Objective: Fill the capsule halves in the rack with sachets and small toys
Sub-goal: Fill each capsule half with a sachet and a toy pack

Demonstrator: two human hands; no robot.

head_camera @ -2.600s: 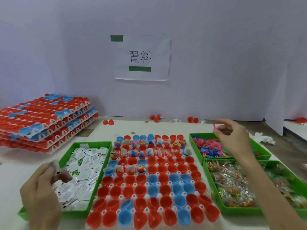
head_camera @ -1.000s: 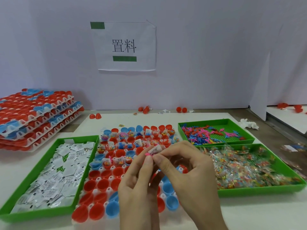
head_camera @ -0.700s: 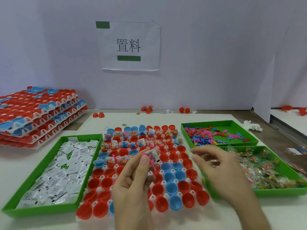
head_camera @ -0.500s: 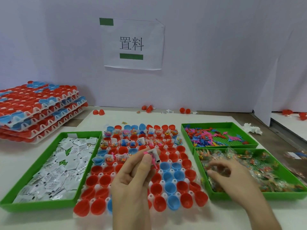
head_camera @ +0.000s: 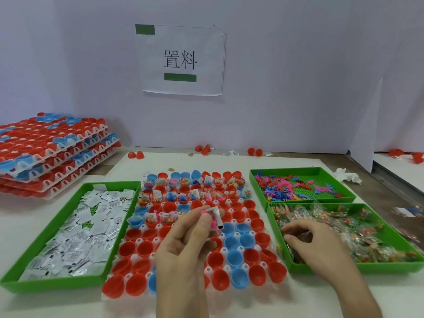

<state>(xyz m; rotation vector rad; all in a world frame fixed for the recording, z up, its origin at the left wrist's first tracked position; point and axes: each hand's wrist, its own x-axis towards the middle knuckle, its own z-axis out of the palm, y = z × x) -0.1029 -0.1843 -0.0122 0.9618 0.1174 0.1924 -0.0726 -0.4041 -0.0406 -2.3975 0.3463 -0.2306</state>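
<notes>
A white rack (head_camera: 263, 226) of red and blue capsule halves lies in front of me; its far rows hold sachets and toys, the near rows are bare. Above the rack's middle, my left hand (head_camera: 183, 249) pinches a white sachet (head_camera: 215, 214) together with a small pink toy (head_camera: 213, 222). My right hand (head_camera: 319, 246) reaches into the near right green tray (head_camera: 390, 268), fingers curled down among the clear candy packets (head_camera: 358, 228). Whether it holds a packet is hidden by the fingers.
A green tray of white sachets (head_camera: 75, 228) sits left of the rack. Behind the right tray, another green tray (head_camera: 300, 185) holds small coloured plastic toys. Stacked filled racks (head_camera: 50, 152) stand at far left. Loose red capsule halves (head_camera: 204, 149) lie by the back wall.
My hands, joined over the rack a second ago, have parted. The left keeps the sachet and pink toy; the right has moved right and down into the candy packet tray.
</notes>
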